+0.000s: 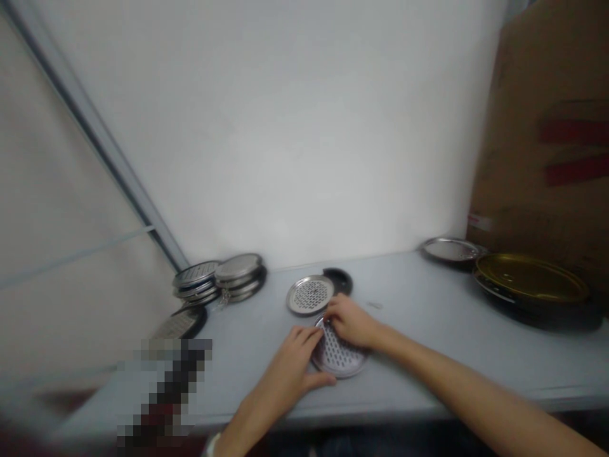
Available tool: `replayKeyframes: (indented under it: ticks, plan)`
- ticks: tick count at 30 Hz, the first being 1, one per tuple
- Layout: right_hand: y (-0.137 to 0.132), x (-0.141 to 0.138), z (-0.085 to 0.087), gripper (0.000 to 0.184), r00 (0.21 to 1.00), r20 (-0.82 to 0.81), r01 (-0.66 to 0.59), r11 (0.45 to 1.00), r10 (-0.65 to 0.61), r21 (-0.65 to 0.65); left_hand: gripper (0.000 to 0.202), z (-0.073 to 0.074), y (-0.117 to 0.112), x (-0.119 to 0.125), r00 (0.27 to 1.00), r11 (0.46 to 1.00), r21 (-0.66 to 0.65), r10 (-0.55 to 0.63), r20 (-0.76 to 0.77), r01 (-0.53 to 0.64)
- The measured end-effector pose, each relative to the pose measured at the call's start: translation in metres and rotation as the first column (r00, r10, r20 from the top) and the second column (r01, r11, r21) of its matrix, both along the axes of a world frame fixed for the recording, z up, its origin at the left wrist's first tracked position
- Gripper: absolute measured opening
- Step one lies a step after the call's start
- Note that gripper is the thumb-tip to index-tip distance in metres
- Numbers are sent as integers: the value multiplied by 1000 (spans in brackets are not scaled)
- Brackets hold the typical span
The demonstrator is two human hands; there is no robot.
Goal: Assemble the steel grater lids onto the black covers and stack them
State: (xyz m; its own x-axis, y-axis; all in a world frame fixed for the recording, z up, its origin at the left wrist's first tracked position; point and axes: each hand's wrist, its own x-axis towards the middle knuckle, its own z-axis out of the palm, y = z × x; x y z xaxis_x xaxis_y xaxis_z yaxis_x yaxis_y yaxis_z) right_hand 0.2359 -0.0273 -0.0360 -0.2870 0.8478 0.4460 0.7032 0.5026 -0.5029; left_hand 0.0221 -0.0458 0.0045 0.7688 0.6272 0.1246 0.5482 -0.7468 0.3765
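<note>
A round perforated metal disc [339, 357] lies on the white table [428, 330] in front of me. My left hand [290, 368] grips its left rim, thumb on the near edge and fingers curled over the top. My right hand [349, 320] rests on the disc's far edge with fingers bent down on it. Just behind sits a second perforated metal disc [310, 294] lying flat, with a black round lid [340, 278] partly tucked behind it.
Two short stacks of metal discs [219, 278] stand at the back left by the wall, and a dark-rimmed disc [181, 322] lies before them. At the right are a gold-coloured tray [530, 279], a silver plate [450, 249] and a cardboard box [552, 139].
</note>
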Motion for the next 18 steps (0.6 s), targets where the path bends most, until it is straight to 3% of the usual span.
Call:
replayKeyframes:
  ticks: [5, 8, 11, 14, 18]
  plan:
    - [1, -1, -1, 37, 999, -1, 40, 999, -40, -15, 78, 3, 0, 2, 999, 1000, -4, 13, -36, -13]
    - [4, 1, 0, 39, 984, -152, 92, 996, -94, -20, 82, 4, -1, 1, 998, 999, -15, 29, -59, -30]
    - [9, 7, 5, 37, 868, -439, 210, 972, -234, -103, 83, 4, 0, -2, 999, 1000, -23, 10, -40, -11]
    - [16, 19, 10, 35, 744, -584, 268, 945, -325, -185, 66, 6, 8, -5, 1000, 1000, 0, -16, 16, 16]
    - [25, 36, 13, 34, 657, -651, 315, 923, -380, -220, 34, 9, 39, -1, 998, 972, 230, 42, 39, -50]
